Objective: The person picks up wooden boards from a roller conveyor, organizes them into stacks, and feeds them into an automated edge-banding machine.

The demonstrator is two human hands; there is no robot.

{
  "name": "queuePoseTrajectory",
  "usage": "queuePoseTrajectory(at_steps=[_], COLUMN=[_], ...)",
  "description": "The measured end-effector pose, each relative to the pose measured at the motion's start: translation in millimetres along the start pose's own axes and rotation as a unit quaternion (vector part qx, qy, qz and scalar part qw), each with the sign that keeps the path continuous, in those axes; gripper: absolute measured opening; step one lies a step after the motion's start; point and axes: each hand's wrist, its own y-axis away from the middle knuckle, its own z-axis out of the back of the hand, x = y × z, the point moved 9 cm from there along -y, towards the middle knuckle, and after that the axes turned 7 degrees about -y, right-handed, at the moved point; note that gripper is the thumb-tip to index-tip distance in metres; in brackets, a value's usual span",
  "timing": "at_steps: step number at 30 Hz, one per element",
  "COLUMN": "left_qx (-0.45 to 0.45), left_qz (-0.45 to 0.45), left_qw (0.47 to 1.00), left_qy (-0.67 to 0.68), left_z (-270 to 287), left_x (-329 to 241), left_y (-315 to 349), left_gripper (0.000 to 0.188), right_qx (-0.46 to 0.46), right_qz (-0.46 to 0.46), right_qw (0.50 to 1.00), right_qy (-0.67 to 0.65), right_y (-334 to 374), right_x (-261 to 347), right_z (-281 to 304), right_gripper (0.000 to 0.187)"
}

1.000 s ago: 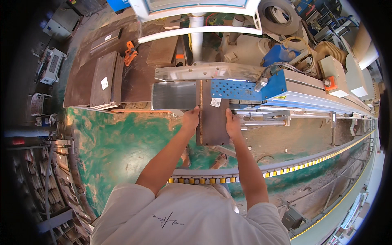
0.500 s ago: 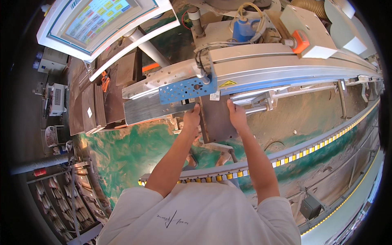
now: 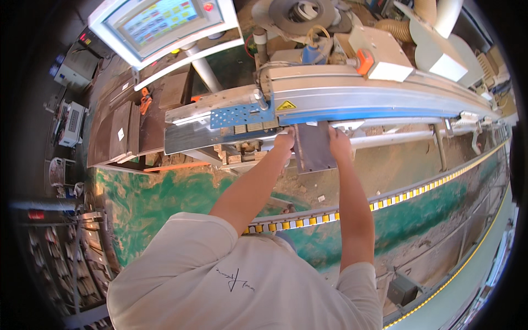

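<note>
A dark brown flat panel [image 3: 314,149] sits between my two hands, its far edge tucked in under the blue lower edge of the long machine beam [image 3: 363,102]. My left hand [image 3: 284,144] is closed on the panel's left edge, and some of its fingers are hidden beneath. On the opposite edge my right hand [image 3: 340,145] grips with the thumb on top. Left of the panel lie the smooth metal infeed plate [image 3: 190,139] and a blue perforated guard [image 3: 237,116].
A control screen on a post [image 3: 159,22] stands at the far left. Stacked brown boards [image 3: 121,132], with an orange clamp-like tool [image 3: 146,101] beside them, lie left of the machine. A rail with yellow and white blocks [image 3: 396,202] curves across nearer to me.
Both hands have carried the panel to the right along the machine, past the perforated guard. My view has shifted, and more of the machine's far side now shows.
</note>
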Motion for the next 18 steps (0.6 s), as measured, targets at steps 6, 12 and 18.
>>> queuePoseTrajectory(at_steps=[6, 12, 18], left_qx=[0.129, -0.477, -0.430], left_qz=[-0.135, -0.439, -0.137], left_qw=[0.972, 0.726, 0.739], left_qy=[-0.143, -0.228, -0.499], left_z=[123, 506, 777], left_x=[19, -56, -97], left_y=[37, 88, 22], left_gripper=[0.054, 0.049, 0.118], right_qx=[-0.078, -0.034, 0.283], right_qz=[-0.001, -0.098, -0.092], right_qw=[0.967, 0.909, 0.928], right_qy=[-0.243, -0.405, -0.225], right_y=[152, 295, 320], right_x=[-17, 13, 86], right_z=[32, -90, -267], right_gripper=[0.032, 0.024, 0.025])
